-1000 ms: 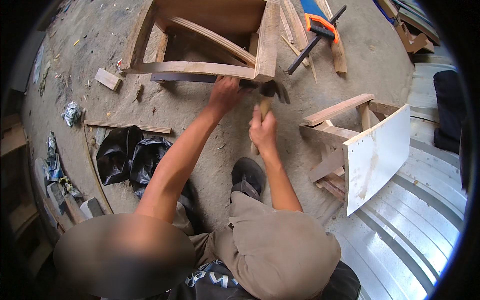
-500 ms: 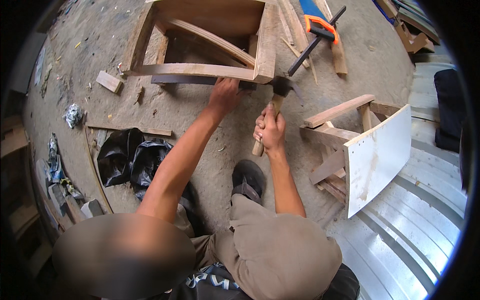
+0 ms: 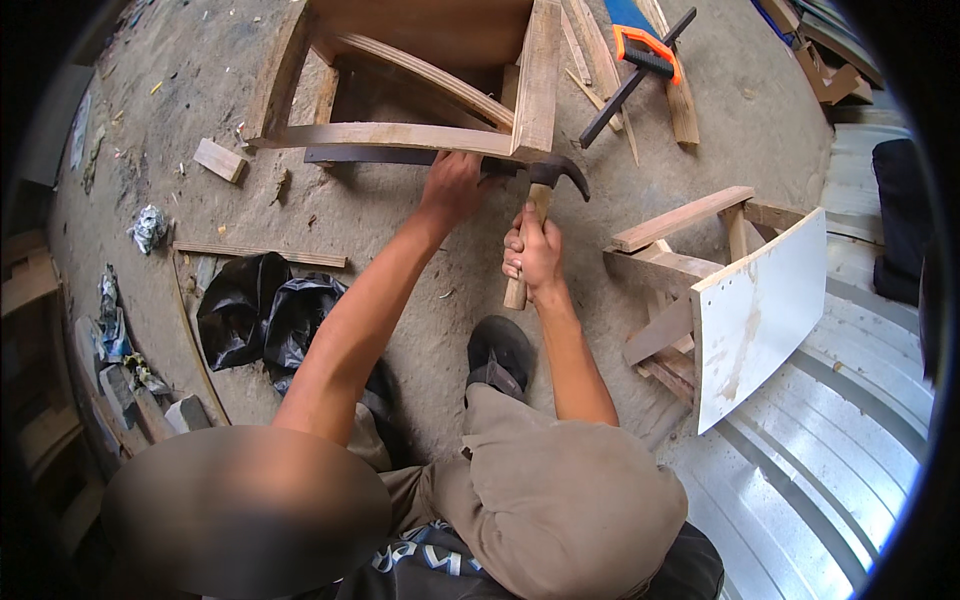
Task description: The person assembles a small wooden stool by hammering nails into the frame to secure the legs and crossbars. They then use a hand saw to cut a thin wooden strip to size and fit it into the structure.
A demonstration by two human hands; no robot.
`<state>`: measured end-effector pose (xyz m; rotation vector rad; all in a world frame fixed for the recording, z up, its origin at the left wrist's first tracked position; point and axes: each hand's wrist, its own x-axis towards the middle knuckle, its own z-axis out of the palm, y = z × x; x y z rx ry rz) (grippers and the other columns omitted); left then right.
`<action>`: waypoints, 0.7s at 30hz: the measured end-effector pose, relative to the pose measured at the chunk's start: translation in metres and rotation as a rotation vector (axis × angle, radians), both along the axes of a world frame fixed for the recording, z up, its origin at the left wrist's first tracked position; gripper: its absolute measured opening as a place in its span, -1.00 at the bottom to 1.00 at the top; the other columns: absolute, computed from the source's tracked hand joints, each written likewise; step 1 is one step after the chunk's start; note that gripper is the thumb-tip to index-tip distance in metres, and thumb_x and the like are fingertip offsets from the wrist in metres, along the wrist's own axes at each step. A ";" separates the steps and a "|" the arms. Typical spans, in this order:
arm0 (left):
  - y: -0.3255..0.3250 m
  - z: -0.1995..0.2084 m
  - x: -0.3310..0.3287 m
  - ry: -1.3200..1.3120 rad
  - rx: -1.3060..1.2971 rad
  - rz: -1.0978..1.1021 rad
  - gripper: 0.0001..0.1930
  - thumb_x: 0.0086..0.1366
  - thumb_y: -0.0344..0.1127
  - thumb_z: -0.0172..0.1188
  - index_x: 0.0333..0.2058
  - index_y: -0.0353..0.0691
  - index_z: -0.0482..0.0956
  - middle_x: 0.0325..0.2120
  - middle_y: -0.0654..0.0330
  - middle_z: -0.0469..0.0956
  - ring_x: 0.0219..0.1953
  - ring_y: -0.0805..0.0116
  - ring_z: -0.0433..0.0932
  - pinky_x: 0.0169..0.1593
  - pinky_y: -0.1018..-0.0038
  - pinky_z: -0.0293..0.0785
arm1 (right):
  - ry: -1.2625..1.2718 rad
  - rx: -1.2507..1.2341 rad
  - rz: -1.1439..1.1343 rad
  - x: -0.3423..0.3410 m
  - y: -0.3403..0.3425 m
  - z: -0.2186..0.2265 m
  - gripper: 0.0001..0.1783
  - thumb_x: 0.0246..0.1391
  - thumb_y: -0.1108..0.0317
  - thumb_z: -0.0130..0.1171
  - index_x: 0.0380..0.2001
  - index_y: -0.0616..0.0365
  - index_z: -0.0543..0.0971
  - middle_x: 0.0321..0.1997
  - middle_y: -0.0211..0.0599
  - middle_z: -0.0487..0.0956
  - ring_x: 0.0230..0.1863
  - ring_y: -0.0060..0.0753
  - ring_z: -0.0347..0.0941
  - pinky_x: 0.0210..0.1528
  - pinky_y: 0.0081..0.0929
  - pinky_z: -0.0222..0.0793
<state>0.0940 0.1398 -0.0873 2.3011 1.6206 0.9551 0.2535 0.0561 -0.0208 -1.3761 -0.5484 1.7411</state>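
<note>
My right hand [image 3: 533, 250] is closed round the wooden handle of a claw hammer [image 3: 541, 195]. The hammer's dark head is at the near right corner of a wooden frame [image 3: 400, 135], close to the end of a dark strip [image 3: 370, 156]; whether it touches cannot be made out. This strip runs under the frame's near rail. My left hand [image 3: 457, 187] grips the strip just left of the hammer, its fingertips partly hidden against the rail. A slanted wooden brace [image 3: 420, 75] crosses inside the frame.
A stool-like wooden piece with a white panel [image 3: 760, 310] lies at the right beside corrugated metal sheets [image 3: 800, 450]. A saw with an orange handle [image 3: 648, 52] lies over planks at the far right. Black plastic [image 3: 240, 310] and a wood offcut [image 3: 218, 160] are at the left.
The hammer head has moved slightly left and shows its claw more clearly, nearer the strip's end. My left hand has stayed on the strip.
</note>
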 end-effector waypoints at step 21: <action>0.000 -0.007 -0.008 -0.015 -0.006 -0.011 -0.38 0.10 -0.01 0.43 0.05 -0.24 0.52 -0.07 -0.04 0.60 0.04 -0.02 0.54 0.16 0.15 0.36 | 0.121 0.044 -0.012 -0.009 -0.002 0.024 -0.53 0.36 -0.16 -0.01 -0.34 0.05 0.33 -0.65 -0.54 0.26 -0.79 -0.73 0.11 -0.78 -0.61 0.11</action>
